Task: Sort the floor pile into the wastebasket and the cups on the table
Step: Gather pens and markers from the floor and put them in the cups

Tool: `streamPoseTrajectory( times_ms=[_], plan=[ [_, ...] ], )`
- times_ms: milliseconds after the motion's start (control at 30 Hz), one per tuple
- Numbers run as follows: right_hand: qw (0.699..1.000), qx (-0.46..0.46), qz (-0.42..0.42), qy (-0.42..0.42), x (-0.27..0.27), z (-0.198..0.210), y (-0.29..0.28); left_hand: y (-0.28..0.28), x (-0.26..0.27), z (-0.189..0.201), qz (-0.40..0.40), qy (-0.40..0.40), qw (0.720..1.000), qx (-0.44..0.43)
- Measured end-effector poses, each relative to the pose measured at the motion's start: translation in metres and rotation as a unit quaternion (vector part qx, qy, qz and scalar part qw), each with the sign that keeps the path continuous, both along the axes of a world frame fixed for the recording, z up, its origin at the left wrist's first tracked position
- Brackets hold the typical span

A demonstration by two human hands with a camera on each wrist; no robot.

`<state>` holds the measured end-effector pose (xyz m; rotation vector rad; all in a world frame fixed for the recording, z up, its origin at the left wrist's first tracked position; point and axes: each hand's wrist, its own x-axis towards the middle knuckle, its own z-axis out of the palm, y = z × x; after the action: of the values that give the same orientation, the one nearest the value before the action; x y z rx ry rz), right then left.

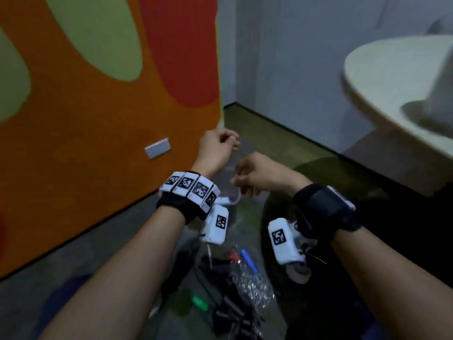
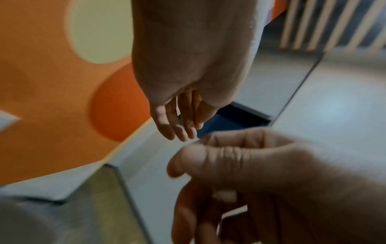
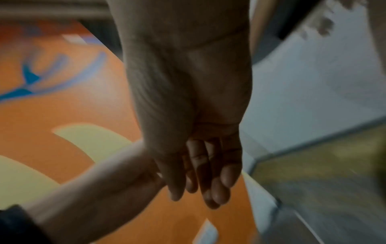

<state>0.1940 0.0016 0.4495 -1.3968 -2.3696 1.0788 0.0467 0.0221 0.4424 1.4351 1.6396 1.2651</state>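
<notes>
Floor pile (image 1: 235,278) blurred; table (image 1: 382,77) cut off at right.

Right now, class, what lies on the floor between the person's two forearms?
The floor pile: crumpled clear plastic, a blue stick, a green piece, black cables. Only the head view shows it.

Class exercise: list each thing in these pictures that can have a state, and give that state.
Right hand: raised, fingers curled round a white cable.
Left hand: raised, fingers bent; whether it pinches the cable is unclear.
White cable: lifted off the floor, hanging in a loop.
Floor pile: on the floor, unsorted.
Blue pen: lying in the pile.
Table: blurred; cups not discernible.
</notes>
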Motion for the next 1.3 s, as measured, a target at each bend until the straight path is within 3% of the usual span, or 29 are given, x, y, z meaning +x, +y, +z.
streamPoseTrajectory(
  times_ms=[100,167,200,300,433,567,667,733,767,800,867,1033,1200,1267,1300],
  plan=[
    [0.991,-0.125,-0.005,-0.042,-0.028,-0.125,0.010,-0.011,-0.039,-0.118,0.019,0.004,0.990,-0.142],
    [0.978,-0.192,-0.016,-0.077,-0.039,-0.211,0.008,-0.022,-0.059,-0.203,0.018,0.023,0.970,-0.243],
    [0.975,-0.199,-0.018,-0.101,-0.036,-0.236,0.002,-0.032,-0.062,-0.231,0.012,0.036,0.957,-0.287],
    [0.952,-0.248,0.029,-0.180,-0.038,-0.326,-0.024,-0.069,-0.071,-0.338,-0.032,0.105,0.902,-0.417],
    [0.934,-0.270,0.057,-0.226,-0.036,-0.422,-0.059,-0.132,-0.062,-0.427,-0.170,0.216,0.817,-0.506],
    [0.945,-0.237,0.023,-0.223,-0.032,-0.485,-0.083,-0.157,-0.055,-0.473,-0.316,0.340,0.752,-0.468],
    [0.949,-0.194,0.007,-0.248,-0.030,-0.517,-0.097,-0.165,-0.063,-0.497,-0.351,0.434,0.701,-0.443],
    [0.949,-0.157,0.016,-0.271,-0.031,-0.526,-0.104,-0.169,-0.070,-0.506,-0.364,0.467,0.682,-0.429],
    [0.949,-0.142,0.023,-0.280,-0.031,-0.532,-0.106,-0.171,-0.073,-0.509,-0.371,0.477,0.684,-0.408],
    [0.949,-0.133,0.028,-0.284,-0.031,-0.534,-0.106,-0.172,-0.075,-0.508,-0.371,0.479,0.703,-0.373],
    [0.953,-0.130,0.030,-0.274,-0.029,-0.539,-0.107,-0.172,-0.079,-0.510,-0.383,0.488,0.706,-0.341],
    [0.957,-0.195,-0.035,-0.210,-0.026,-0.533,-0.097,-0.176,-0.088,-0.512,-0.405,0.468,0.702,-0.353],
    [0.964,-0.210,-0.067,-0.149,-0.020,-0.521,-0.087,-0.180,-0.089,-0.498,-0.430,0.419,0.736,-0.313],
    [0.967,-0.207,-0.108,-0.098,-0.018,-0.516,-0.082,-0.184,-0.087,-0.495,-0.444,0.414,0.735,-0.301],
    [0.969,-0.196,-0.127,-0.080,-0.016,-0.515,-0.081,-0.187,-0.087,-0.497,-0.458,0.416,0.722,-0.312]
  ],
)
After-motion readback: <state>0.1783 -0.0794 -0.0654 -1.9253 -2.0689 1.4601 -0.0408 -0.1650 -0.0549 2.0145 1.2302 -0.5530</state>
